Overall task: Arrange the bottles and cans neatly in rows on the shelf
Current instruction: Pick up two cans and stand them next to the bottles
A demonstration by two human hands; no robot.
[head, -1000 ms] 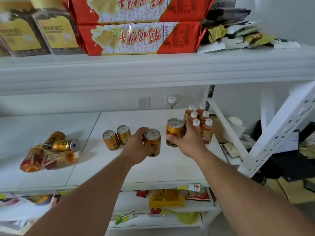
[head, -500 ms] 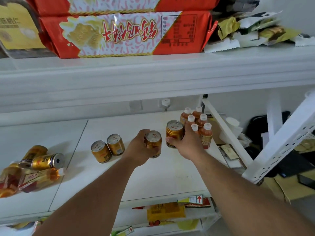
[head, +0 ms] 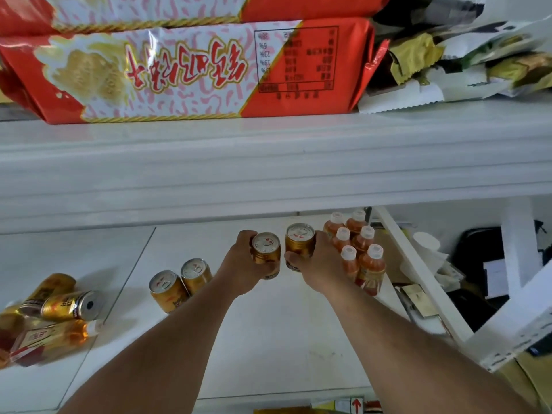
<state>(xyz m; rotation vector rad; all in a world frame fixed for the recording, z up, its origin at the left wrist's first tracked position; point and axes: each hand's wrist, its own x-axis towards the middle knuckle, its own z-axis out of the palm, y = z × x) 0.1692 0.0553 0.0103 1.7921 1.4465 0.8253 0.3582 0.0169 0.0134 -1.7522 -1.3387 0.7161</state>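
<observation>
My left hand (head: 242, 270) grips an upright gold can (head: 266, 253) on the white shelf (head: 268, 339). My right hand (head: 321, 268) grips a second gold can (head: 299, 243) just to its right; the two cans stand close together. Right of them, several orange bottles with white caps (head: 358, 249) stand in two neat rows. Two more upright gold cans (head: 179, 283) stand left of my left wrist. At the far left, gold cans (head: 70, 306) and orange bottles (head: 53, 339) lie on their sides in a heap.
The shelf above (head: 268, 162) hangs low over the cans and carries red biscuit packs (head: 179, 70) and crumpled wrappers (head: 463, 61). A slanted white bracket (head: 418, 273) bounds the shelf on the right, with clutter behind it. Packets show on the shelf below (head: 343, 406).
Both hands have pushed their cans a little further back on the shelf and closer together. The camera has dipped and moved nearer, so the upper shelf covers more of the view.
</observation>
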